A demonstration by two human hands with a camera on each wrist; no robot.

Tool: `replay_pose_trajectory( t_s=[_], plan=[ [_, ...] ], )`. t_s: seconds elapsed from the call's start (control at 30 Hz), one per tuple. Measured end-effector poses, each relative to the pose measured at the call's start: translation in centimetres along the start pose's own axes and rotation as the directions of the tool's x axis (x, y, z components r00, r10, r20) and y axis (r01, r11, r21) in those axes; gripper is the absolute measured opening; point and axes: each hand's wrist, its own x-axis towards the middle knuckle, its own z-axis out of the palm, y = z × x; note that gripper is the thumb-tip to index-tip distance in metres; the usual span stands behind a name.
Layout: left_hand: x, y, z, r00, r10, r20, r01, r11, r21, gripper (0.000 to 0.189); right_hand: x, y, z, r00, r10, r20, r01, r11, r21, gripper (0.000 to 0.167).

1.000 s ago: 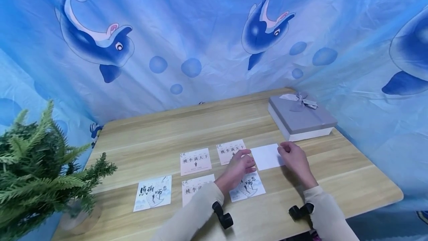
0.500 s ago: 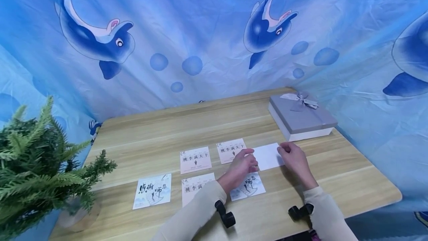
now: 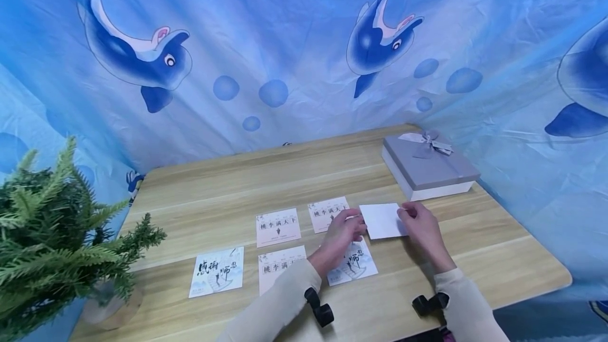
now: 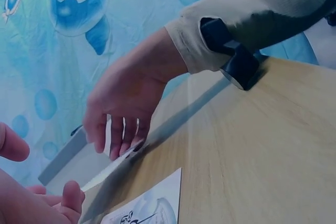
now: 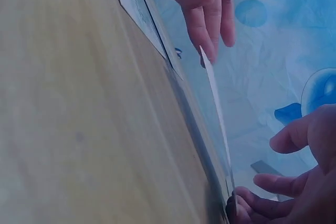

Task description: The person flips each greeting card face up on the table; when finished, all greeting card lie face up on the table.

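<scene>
A blank white card is between my two hands, tilted with its left side raised off the table. At its left edge is my left hand, fingers extended, fingertips right at the card's raised end in the right wrist view. My right hand touches the right edge with its lower fingertips; its thumb stands apart from the card. Below the left hand lies a blue-and-white card with black lettering, partly covered. A pink lettered card lies just left of that hand, and another pink card is partly behind the sleeve.
Farther left lie a third pink card and a second blue-and-white card. A grey gift box with a ribbon bow stands at the back right of the wooden table. A potted green plant is at the left.
The white card has shifted slightly right and its left side has lifted from nearly flat. Both hands have moved only slightly; the other cards lie as before.
</scene>
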Motion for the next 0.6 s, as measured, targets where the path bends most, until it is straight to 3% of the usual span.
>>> replay_pose_trajectory(
  t_s=[0.2, 0.4, 0.6],
  plan=[
    [-0.26, 0.05, 0.09, 1.0, 0.019, -0.017, -0.018, 0.997, 0.079, 0.04, 0.05, 0.14, -0.29, 1.0, -0.014, -0.017, 0.014, 1.0, 0.003, 0.042],
    [-0.26, 0.06, -0.01, 0.995, 0.09, -0.033, -0.092, 0.995, -0.04, 0.036, 0.23, 0.43, -0.4, 0.995, -0.081, -0.059, 0.084, 0.995, 0.061, 0.031],
    [-0.11, 0.68, -0.08, 0.987, 0.136, -0.085, -0.144, 0.985, -0.096, 0.04, 0.46, 0.97, -0.37, 0.988, -0.155, -0.015, 0.155, 0.977, 0.148, 0.029]
  ],
)
